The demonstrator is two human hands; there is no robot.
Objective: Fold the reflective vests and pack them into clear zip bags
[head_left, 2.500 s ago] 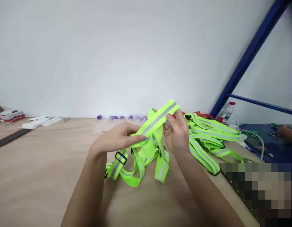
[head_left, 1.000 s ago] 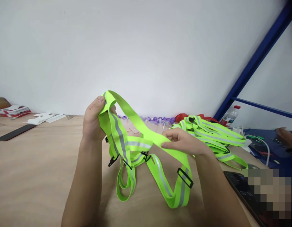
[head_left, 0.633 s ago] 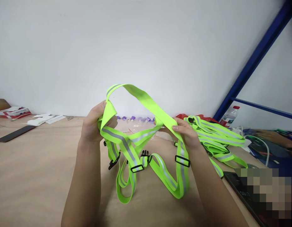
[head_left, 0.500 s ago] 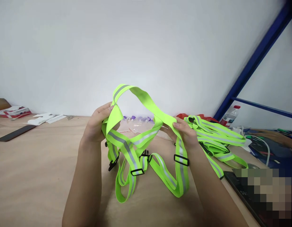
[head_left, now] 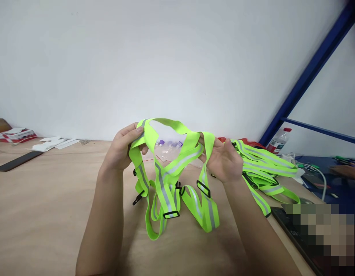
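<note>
White wall [head_left: 137,57] backs a wooden table [head_left: 45,207]. Above it, the left hand [head_left: 120,151] and right hand [head_left: 223,161] hold up a neon vest [head_left: 166,188] of grey-striped straps. Each hand's fingers are clenched on one end of the top loop, which arches between them. The lower straps, with black buckles, hang down and their ends rest on the table. Just right of the right hand lies a pile [head_left: 263,165] of like vests, with a bottle [head_left: 276,140] behind it.
</note>
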